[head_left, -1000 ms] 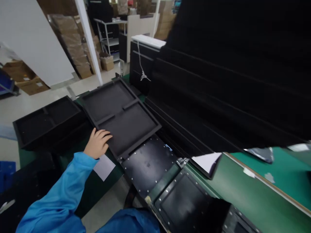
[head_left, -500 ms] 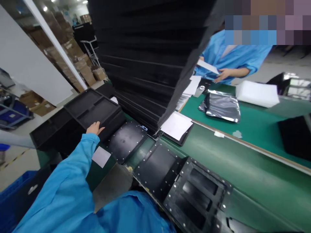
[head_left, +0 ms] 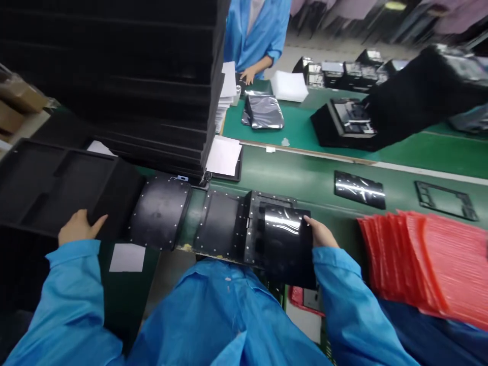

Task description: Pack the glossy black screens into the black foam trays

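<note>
Holding a glossy black panel (head_left: 285,244), your right hand (head_left: 321,233) now comes into view; your left hand (head_left: 78,227) lies open against the black foam tray (head_left: 49,190).

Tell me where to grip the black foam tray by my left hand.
Take the black foam tray by its near rim, coming from your own side, where your left hand lies. The middle is sunken pockets, so the raised rim looks like the firmest edge, and it faces you.
</note>
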`<state>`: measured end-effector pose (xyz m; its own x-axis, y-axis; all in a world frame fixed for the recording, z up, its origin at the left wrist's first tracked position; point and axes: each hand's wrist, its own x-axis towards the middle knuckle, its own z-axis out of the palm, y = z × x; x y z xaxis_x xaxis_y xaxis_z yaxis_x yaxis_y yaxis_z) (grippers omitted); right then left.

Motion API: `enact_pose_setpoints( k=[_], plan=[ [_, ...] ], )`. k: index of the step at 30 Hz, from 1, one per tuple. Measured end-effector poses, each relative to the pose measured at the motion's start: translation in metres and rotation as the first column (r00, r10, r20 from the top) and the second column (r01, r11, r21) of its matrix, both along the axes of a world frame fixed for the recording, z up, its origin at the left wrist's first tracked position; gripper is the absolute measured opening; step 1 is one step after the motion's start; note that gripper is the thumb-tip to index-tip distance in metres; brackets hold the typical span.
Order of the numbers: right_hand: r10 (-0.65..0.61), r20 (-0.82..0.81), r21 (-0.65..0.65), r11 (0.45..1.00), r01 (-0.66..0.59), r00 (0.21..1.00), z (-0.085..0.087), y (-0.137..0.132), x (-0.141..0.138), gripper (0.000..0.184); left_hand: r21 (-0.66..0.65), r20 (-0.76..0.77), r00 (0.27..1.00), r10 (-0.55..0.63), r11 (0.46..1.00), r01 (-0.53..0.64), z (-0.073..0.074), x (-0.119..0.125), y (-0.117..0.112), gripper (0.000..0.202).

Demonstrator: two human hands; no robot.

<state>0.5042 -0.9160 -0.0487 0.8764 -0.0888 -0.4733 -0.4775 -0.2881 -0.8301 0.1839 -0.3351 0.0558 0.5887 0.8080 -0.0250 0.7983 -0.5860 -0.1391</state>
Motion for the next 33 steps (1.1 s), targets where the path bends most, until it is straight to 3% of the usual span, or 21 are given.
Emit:
enact_pose_setpoints(
  k=[3, 7, 10, 12, 13, 14, 16, 18, 19, 21, 22, 24, 27, 30, 33],
  plan=[
    [-0.063, -0.133, -0.034, 0.998, 0.059, 0.989, 0.0, 0.022, 0.017, 0.013, -0.026, -0.023, 0.999, 0.033, 0.999, -0.033, 0.002, 0.004, -0.004, 0.059],
    [-0.029, -0.098, -0.05, 0.998, 0.024, 0.995, -0.004, 0.047, 0.028, 0.012, 0.014, 0.113, 0.993, -0.027, 1.0, 0.025, 0.011, 0.008, -0.022, 0.064],
    [0.017, -0.023, -0.077, 0.997, -0.018, 1.0, -0.005, 0.052, 0.028, 0.01, 0.066, 0.377, 0.917, -0.131, 0.991, 0.114, 0.005, 0.021, -0.063, 0.062],
    [0.034, 0.039, -0.128, 0.991, -0.029, 0.999, -0.005, 0.049, 0.023, 0.015, -0.053, 0.531, 0.826, -0.189, 0.966, 0.255, -0.01, 0.041, -0.113, 0.053],
    [0.064, 0.086, -0.179, 0.983, -0.048, 0.994, -0.005, 0.045, 0.019, 0.022, -0.162, 0.576, 0.791, -0.206, 0.92, 0.358, -0.022, 0.054, -0.143, 0.049],
    [0.119, 0.142, -0.242, 0.967, -0.082, 0.983, -0.007, 0.039, 0.013, 0.029, -0.302, 0.587, 0.774, -0.236, 0.824, 0.479, -0.035, 0.068, -0.176, 0.047],
    [0.275, 0.242, -0.365, 0.914, -0.175, 0.93, -0.016, 0.025, -0.007, 0.041, -0.565, 0.573, 0.772, -0.276, 0.549, 0.616, -0.066, 0.097, -0.241, 0.054],
    [0.386, 0.286, -0.408, 0.877, -0.253, 0.877, -0.03, 0.008, -0.039, 0.051, -0.745, 0.533, 0.804, -0.265, 0.303, 0.594, -0.098, 0.121, -0.296, 0.072],
    [0.382, 0.283, -0.377, 0.888, -0.265, 0.88, -0.038, -0.001, -0.059, 0.056, -0.8, 0.512, 0.823, -0.246, 0.211, 0.561, -0.112, 0.129, -0.318, 0.082],
    [0.283, 0.231, -0.269, 0.938, -0.219, 0.931, -0.057, -0.016, -0.102, 0.066, -0.856, 0.479, 0.858, -0.185, 0.116, 0.503, -0.136, 0.135, -0.35, 0.095],
    [0.214, 0.175, -0.203, 0.963, -0.178, 0.961, -0.065, -0.022, -0.123, 0.069, -0.869, 0.466, 0.872, -0.15, 0.107, 0.483, -0.145, 0.134, -0.36, 0.097],
    [0.124, 0.086, -0.079, 0.99, -0.118, 0.989, -0.078, -0.03, -0.156, 0.074, -0.875, 0.454, 0.887, -0.084, 0.146, 0.462, -0.157, 0.124, -0.373, 0.092],
    [0.156, 0.063, 0.083, 0.983, -0.161, 0.986, -0.085, -0.038, -0.167, 0.077, -0.857, 0.461, 0.887, -0.035, 0.242, 0.455, -0.16, 0.113, -0.379, 0.08],
    [0.304, 0.13, 0.165, 0.932, -0.323, 0.944, -0.082, -0.039, -0.121, 0.084, -0.838, 0.459, 0.888, -0.024, 0.321, 0.442, -0.151, 0.142, -0.378, 0.084],
    [0.376, 0.184, 0.171, 0.897, -0.407, 0.908, -0.077, -0.023, -0.039, 0.087, -0.819, 0.435, 0.9, 0.012, 0.421, 0.39, -0.137, 0.217, -0.369, 0.076]
  ],
)
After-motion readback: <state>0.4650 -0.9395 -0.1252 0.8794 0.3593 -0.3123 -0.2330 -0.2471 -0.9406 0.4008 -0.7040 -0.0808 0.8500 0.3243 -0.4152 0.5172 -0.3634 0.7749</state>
